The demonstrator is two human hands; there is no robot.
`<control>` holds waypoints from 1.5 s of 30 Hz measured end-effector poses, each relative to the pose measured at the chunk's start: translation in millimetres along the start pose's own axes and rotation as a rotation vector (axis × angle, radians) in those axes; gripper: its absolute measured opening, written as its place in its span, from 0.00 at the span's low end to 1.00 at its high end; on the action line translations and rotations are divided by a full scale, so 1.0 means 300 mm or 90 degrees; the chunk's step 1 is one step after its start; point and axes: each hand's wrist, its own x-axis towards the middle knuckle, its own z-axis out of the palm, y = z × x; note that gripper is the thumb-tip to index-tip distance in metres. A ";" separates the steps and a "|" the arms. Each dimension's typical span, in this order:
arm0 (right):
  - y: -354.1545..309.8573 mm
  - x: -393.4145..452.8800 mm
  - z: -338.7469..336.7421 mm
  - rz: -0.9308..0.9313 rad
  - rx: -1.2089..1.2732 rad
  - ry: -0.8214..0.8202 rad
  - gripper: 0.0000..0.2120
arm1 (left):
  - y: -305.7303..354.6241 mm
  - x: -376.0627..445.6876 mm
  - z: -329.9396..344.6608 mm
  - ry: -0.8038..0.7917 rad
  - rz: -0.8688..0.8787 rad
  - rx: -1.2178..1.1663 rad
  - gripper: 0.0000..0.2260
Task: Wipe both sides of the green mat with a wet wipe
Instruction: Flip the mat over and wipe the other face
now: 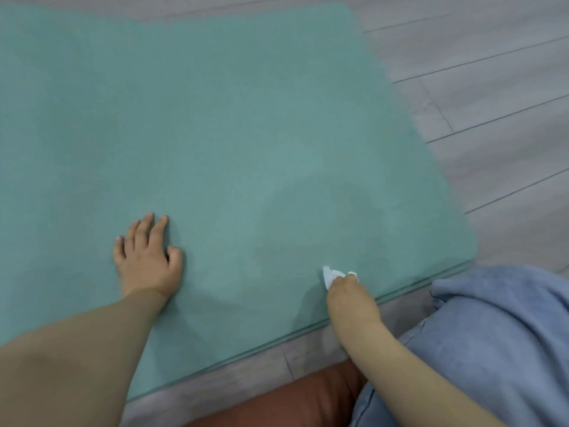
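Flat on the wooden floor [492, 87] lies the green mat [231, 134]; the left hand [147, 257] presses it with fingers spread, while the right hand [348, 291] pinches a white wet wipe [331, 275] against its near edge.

Bare arms, blue denim on legs

Both forearms uncovered to frame edge, no sleeves, no watch/rings seen. Left hand [147, 260] & right hand [345, 291] bare, nails short. Light-blue denim trousers [492, 349] at lower right, soft folds, a seam line along the inner edge of the cloth.
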 end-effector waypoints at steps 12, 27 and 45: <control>-0.028 -0.078 -0.013 0.013 0.040 -0.015 0.22 | 0.043 0.000 -0.015 -0.087 -0.031 0.070 0.28; 0.110 -0.198 -0.185 -0.034 0.461 0.074 0.13 | 0.491 -0.559 -0.025 -0.340 0.155 0.097 0.37; 0.188 -0.453 -0.168 -0.096 0.551 0.299 0.04 | 0.486 -0.539 -0.040 -0.265 0.382 0.278 0.26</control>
